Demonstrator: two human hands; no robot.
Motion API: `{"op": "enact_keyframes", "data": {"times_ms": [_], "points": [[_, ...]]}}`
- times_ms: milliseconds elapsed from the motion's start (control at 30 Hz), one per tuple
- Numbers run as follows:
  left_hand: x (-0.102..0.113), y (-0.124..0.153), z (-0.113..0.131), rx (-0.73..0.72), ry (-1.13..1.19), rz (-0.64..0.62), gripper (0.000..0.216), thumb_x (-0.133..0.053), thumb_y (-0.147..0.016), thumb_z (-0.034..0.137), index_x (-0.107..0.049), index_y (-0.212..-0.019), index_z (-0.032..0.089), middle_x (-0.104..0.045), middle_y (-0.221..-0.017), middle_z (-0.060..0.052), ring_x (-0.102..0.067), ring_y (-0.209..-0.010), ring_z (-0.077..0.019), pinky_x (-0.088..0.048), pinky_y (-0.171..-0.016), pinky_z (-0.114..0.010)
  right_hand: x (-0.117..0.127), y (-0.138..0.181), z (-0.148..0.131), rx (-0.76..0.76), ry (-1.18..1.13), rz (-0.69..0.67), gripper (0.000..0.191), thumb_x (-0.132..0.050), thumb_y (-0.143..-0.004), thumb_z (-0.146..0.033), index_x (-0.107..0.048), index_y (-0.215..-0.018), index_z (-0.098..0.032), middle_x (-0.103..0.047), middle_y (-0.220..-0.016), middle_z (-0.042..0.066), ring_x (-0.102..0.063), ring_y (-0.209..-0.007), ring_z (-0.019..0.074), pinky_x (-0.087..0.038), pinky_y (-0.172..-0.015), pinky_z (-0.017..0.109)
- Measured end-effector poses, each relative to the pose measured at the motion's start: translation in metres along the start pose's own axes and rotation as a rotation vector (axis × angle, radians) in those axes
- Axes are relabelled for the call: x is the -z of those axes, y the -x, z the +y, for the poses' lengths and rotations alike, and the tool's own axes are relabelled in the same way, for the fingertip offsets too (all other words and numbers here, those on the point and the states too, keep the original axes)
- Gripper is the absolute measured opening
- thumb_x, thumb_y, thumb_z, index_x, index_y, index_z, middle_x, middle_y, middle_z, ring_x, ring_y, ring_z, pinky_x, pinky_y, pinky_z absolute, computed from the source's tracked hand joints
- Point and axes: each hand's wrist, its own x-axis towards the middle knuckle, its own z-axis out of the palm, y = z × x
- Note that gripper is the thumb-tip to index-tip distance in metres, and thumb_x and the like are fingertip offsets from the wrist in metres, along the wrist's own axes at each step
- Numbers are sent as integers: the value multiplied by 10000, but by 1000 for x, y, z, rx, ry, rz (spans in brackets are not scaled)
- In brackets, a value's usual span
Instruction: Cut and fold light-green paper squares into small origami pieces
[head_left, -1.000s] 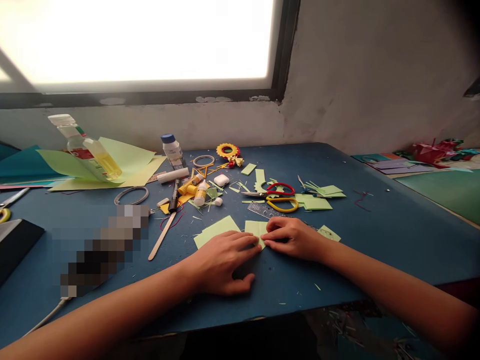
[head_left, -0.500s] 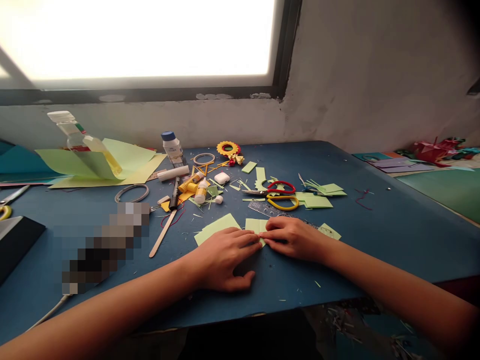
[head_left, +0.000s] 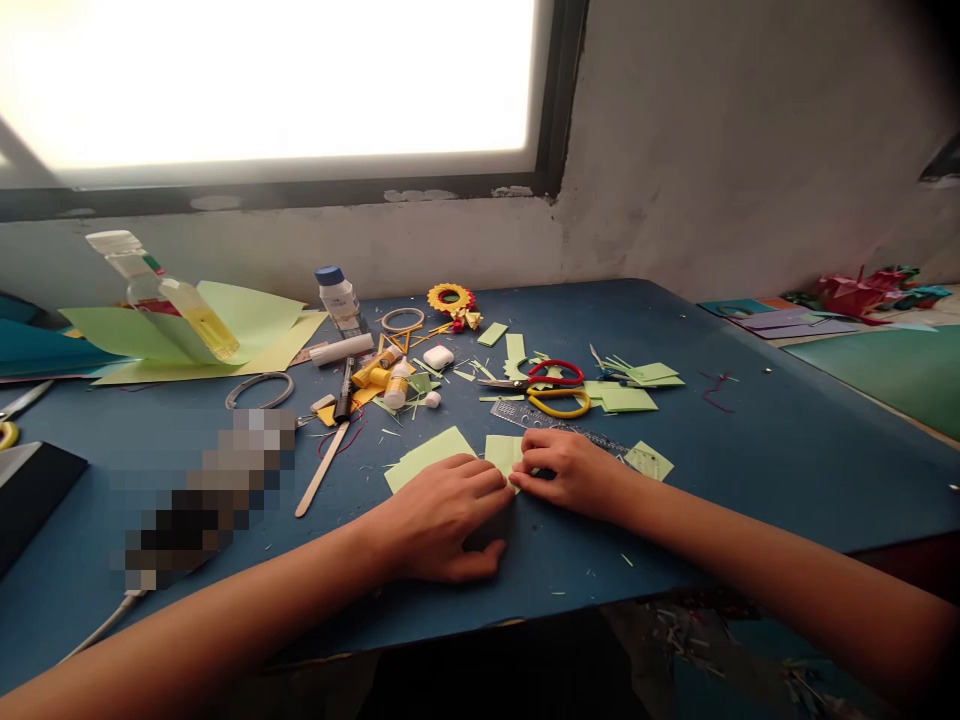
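A small light-green sheet of paper (head_left: 500, 452) lies on the table between my hands, partly covered by them. My left hand (head_left: 452, 515) rests palm down at its left side, fingers stretched over the paper and thumb held apart. From the right, my right hand (head_left: 566, 468) pinches the paper's near edge between thumb and fingertips. Another light-green paper (head_left: 429, 458) pokes out beyond my left hand. Behind my right hand lie a clear ruler (head_left: 519, 413) and scissors (head_left: 528, 384) with red and yellow handles. A further green piece (head_left: 652, 459) sits by my right wrist.
Glue bottles, a black marker (head_left: 344, 392) and a wooden stick (head_left: 322, 470) lie to the left. Folded green papers (head_left: 628, 399) and scraps lie at the back right. A blue-capped bottle (head_left: 339, 300) and a yellow paper ring (head_left: 441, 291) stand near the wall.
The view has shifted slightly, so most things sit a little further left. My right fingers have curled a bit at the paper's edge; my left hand stays on the paper.
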Motion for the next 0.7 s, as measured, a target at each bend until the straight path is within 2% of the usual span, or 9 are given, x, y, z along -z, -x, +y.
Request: {"op": "enact_keyframes", "data": {"times_ms": [267, 433, 600, 700], "points": [[-8, 1, 4, 145, 62, 128, 292, -487, -819, 325, -586, -1043, 165, -621, -920, -88, -582, -878, -220, -485, -794, -338, -3, 2, -2, 30, 75, 24, 219, -530, -876, -233, -635, -702, -152, -560, -754, 49, -522, -671, 146, -409, -638, 257], [-11, -1, 0, 202, -86, 205, 274, -466, -840, 351, -622, -952, 157, -639, -841, -79, -595, -820, -217, -477, -809, -370, -3, 1, -3, 39, 84, 30, 234, -522, -882, -239, -635, -697, -150, -550, -739, 40, -517, -669, 137, -406, -631, 248], [-10, -2, -3, 229, -255, 246, 286, -463, -843, 384, -645, -871, 165, -656, -803, -69, -610, -827, -223, -410, -944, -445, -2, 1, -4, 29, 65, 34, 229, -528, -876, -230, -633, -690, -148, -562, -748, 45, -526, -667, 138, -412, -631, 250], [-8, -1, -3, 239, -293, 240, 291, -458, -846, 383, -639, -877, 158, -650, -831, -79, -597, -840, -227, -418, -925, -433, -2, 1, -4, 13, 45, 44, 216, -547, -866, -231, -630, -682, -152, -560, -753, 42, -532, -664, 134, -416, -629, 247]]}}
